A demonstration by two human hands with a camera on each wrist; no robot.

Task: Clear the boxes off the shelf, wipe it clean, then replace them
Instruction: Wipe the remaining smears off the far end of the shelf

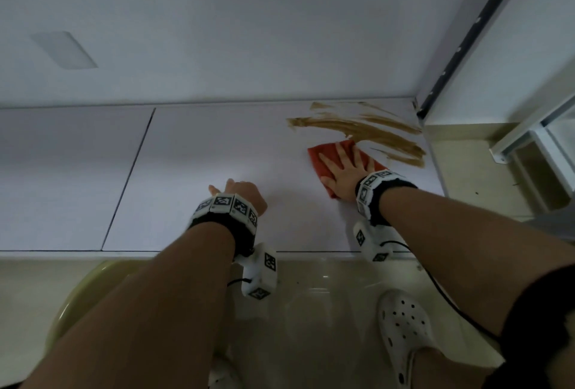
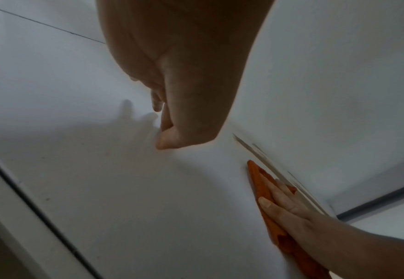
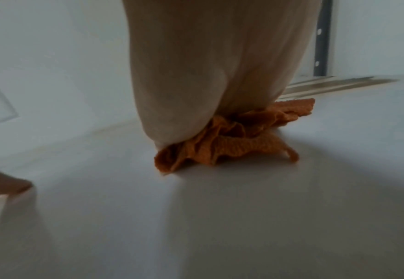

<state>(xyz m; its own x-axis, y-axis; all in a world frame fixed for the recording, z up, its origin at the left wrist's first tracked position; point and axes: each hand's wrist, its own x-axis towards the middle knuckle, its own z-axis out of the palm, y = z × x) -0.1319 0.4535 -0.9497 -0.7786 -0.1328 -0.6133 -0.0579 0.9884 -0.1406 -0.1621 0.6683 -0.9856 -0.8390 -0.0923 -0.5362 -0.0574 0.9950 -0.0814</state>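
No legible text, brand, number or sign appears in any view. The only printed patterns are black-and-white square marker codes on the wrist bands [image 1: 226,205] and on the white camera housings [image 1: 260,275] below the wrists, seen from the head view; they carry no readable characters. Both wrist views show no markings.

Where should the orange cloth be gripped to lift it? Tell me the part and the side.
Pinch the bunched folds of the orange woven cloth at its near edge, coming from the shelf's front. There the fabric stands up in ridges; under the right hand it lies pressed flat, and brown smears lie beyond.
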